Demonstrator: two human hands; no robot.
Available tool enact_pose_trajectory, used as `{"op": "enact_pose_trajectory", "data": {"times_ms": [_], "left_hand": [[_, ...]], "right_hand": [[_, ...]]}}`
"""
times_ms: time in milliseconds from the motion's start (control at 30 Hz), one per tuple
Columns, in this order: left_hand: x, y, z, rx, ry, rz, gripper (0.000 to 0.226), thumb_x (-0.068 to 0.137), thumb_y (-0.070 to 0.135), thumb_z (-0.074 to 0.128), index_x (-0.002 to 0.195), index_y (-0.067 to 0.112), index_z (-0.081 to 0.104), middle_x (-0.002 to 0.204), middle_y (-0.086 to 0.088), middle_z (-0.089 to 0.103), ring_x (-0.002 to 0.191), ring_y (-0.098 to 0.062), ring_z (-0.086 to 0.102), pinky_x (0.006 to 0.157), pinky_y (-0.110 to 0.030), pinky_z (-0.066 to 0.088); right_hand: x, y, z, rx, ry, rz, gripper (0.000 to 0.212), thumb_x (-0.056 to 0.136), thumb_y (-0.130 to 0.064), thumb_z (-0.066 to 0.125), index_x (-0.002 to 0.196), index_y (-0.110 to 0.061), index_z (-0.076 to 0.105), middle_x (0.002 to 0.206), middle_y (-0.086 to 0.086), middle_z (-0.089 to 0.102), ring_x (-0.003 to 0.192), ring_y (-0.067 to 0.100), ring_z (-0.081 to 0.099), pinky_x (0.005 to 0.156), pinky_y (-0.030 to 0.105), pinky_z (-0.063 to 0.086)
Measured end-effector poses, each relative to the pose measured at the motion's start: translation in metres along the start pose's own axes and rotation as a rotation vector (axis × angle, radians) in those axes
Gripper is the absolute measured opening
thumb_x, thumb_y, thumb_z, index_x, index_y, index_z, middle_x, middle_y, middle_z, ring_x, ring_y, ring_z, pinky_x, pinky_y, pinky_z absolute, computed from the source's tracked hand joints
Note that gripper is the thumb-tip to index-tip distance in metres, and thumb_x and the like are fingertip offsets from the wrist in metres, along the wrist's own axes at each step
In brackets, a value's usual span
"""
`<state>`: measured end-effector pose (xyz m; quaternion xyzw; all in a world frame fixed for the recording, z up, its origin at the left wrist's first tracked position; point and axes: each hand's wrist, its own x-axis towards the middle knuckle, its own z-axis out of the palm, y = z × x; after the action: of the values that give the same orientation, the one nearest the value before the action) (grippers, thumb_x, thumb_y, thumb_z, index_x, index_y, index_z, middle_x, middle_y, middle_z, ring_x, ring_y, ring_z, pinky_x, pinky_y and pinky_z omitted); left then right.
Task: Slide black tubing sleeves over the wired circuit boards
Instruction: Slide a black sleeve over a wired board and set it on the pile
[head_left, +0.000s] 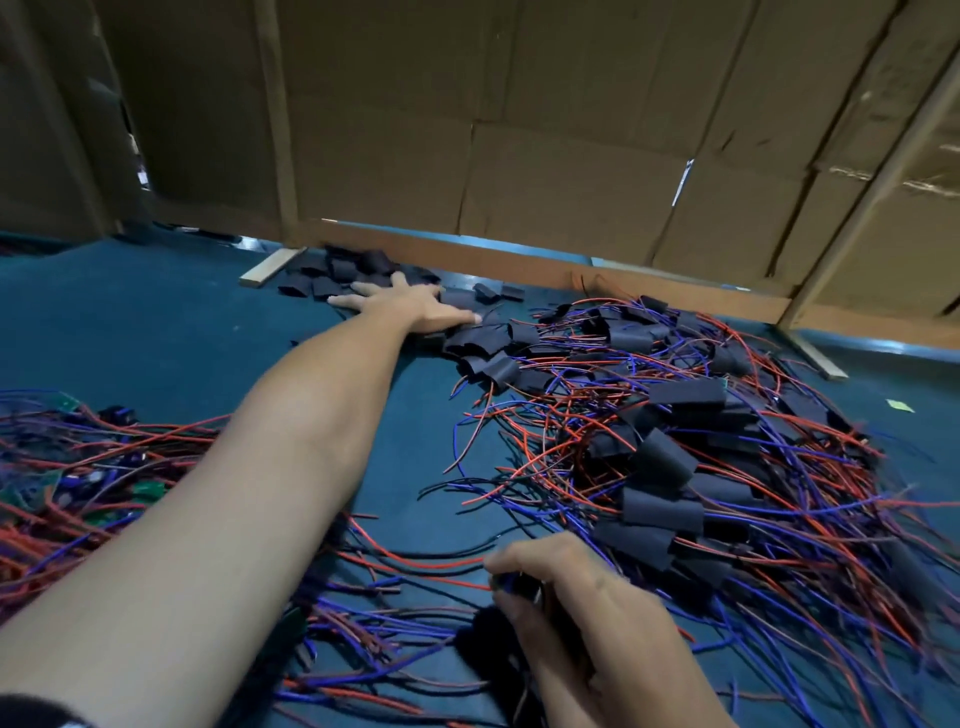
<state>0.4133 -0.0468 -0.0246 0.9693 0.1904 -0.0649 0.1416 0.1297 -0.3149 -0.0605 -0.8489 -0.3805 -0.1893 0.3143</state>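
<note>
The left hand lies far out with fingers spread flat on the loose black sleeves heaped at the far side of the blue desk. The right hand, near, curls round a dark piece (blurred) among red and blue wires. Sleeved boards pile up at right.
</note>
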Motion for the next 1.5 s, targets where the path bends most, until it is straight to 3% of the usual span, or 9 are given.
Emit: {"op": "enact_pose_trajectory", "data": {"times_ms": [200,500,633,733,833,1033,1133,1300,1500], "left_hand": [[-0.022,-0.014,0.014,0.046,0.185,0.151,0.076,0.075,0.083,0.036,0.133,0.037,0.052,0.142,-0.01,0.042,0.134,-0.041,0.034,0.104,-0.068,0.027],[-0.122,-0.045,0.028,0.057,0.19,0.228,0.056,0.078,0.077,0.036,0.123,0.048,0.055,0.131,-0.007,0.049,0.126,-0.037,0.04,0.099,-0.059,0.029],[-0.149,-0.057,-0.007,0.015,-0.046,0.144,0.087,0.057,0.103,0.021,0.135,0.066,0.027,0.159,-0.003,0.026,0.144,-0.043,0.026,0.108,-0.065,0.02],[-0.135,-0.046,-0.043,-0.021,0.07,0.165,0.114,0.049,0.109,0.017,0.147,0.051,0.015,0.161,-0.005,0.015,0.148,-0.045,0.017,0.115,-0.064,0.018],[-0.097,-0.011,-0.059,-0.072,0.15,0.236,0.111,0.057,0.104,0.026,0.151,0.046,0.015,0.162,-0.008,0.013,0.147,-0.047,0.019,0.117,-0.061,0.02],[-0.044,0.062,-0.005,-0.151,-0.022,0.289,0.115,0.048,0.107,0.034,0.15,0.058,0.015,0.168,-0.006,-0.009,0.151,-0.047,-0.012,0.113,-0.076,0.003],[-0.039,0.068,0.038,-0.017,-0.026,0.293,0.085,0.074,0.093,0.028,0.149,0.054,0.03,0.168,-0.012,0.007,0.151,-0.049,-0.001,0.109,-0.076,-0.004],[-0.07,0.047,0.037,0.047,0.094,0.411,0.046,0.099,0.029,0.039,0.142,0.028,0.053,0.144,-0.014,0.045,0.128,-0.042,0.044,0.107,-0.05,0.038],[-0.123,-0.012,-0.004,0.058,0.171,0.51,0.034,0.1,0.039,0.035,0.123,0.035,0.059,0.132,-0.003,0.063,0.122,-0.033,0.056,0.099,-0.047,0.042]], "right_hand": [[0.002,0.002,0.0,0.019,-0.07,-0.024,0.024,0.098,-0.029,0.055,0.12,-0.036,0.053,0.105,-0.02,0.058,0.077,-0.007,0.046,0.063,0.016,0.043],[-0.001,0.001,-0.001,0.08,-0.072,-0.014,0.028,0.098,-0.023,0.059,0.123,-0.035,0.053,0.104,-0.023,0.055,0.074,-0.012,0.042,0.066,0.025,0.048],[0.002,-0.002,-0.002,0.061,-0.078,-0.011,0.024,0.099,-0.029,0.057,0.121,-0.037,0.052,0.098,-0.028,0.05,0.074,-0.015,0.042,0.065,0.014,0.039],[0.002,-0.003,-0.002,0.034,-0.078,0.01,0.023,0.098,-0.03,0.058,0.119,-0.036,0.054,0.091,-0.033,0.045,0.072,-0.017,0.04,0.065,0.006,0.032],[0.003,-0.006,-0.003,0.015,-0.081,0.019,0.022,0.097,-0.031,0.057,0.118,-0.037,0.054,0.09,-0.032,0.046,0.076,-0.01,0.044,0.064,0.006,0.032],[0.004,-0.008,-0.004,-0.07,-0.065,0.006,0.025,0.092,-0.036,0.056,0.115,-0.042,0.052,0.1,-0.021,0.059,0.081,-0.007,0.054,0.064,0.015,0.049],[0.005,-0.009,-0.005,-0.073,-0.084,0.034,0.026,0.09,-0.038,0.055,0.114,-0.044,0.051,0.099,-0.021,0.06,0.081,-0.007,0.056,0.065,0.013,0.049],[0.007,-0.01,-0.009,-0.003,-0.067,-0.011,0.022,0.094,-0.03,0.057,0.116,-0.034,0.057,0.103,-0.016,0.063,0.086,0.002,0.06,0.07,0.016,0.048],[0.006,-0.016,-0.01,-0.042,-0.079,0.061,0.021,0.091,-0.039,0.053,0.112,-0.043,0.053,0.1,-0.022,0.062,0.078,-0.004,0.058,0.067,0.015,0.049]]}}
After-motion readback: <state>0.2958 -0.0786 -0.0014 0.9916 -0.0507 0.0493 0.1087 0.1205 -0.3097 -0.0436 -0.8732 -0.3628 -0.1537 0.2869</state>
